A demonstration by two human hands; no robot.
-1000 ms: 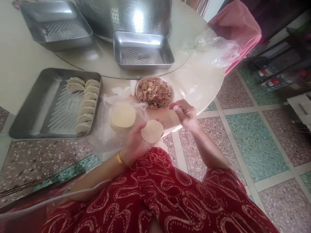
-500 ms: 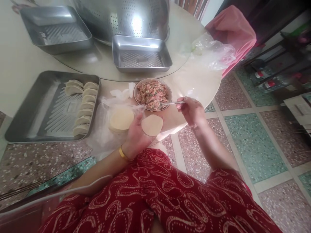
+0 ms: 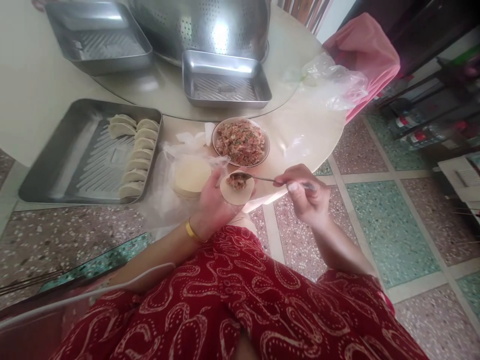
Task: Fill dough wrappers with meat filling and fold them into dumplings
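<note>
My left hand (image 3: pixel 212 204) holds a round dumpling wrapper (image 3: pixel 237 189) flat on its fingers, just off the table's near edge. My right hand (image 3: pixel 306 195) grips a metal spoon (image 3: pixel 262 178) whose bowl rests on the wrapper with a lump of minced filling. Right behind stands a bowl of meat filling (image 3: pixel 241 142). A stack of wrappers (image 3: pixel 190 175) lies on clear plastic beside my left hand. Several folded dumplings (image 3: pixel 137 154) line the right side of a steel tray (image 3: pixel 63 159) at the left.
Two empty steel trays (image 3: pixel 226 86) (image 3: pixel 98 36) and a big perforated steel colander (image 3: pixel 202 24) stand at the back of the round table. A crumpled clear bag (image 3: pixel 333 80) and pink cloth (image 3: pixel 363 50) lie at the right edge. Terrazzo floor lies below; my red-patterned lap fills the foreground.
My right hand drew the spoon out of the filling bowl and brought it, loaded, onto the wrapper in my left hand. The left hand stayed nearly still.
</note>
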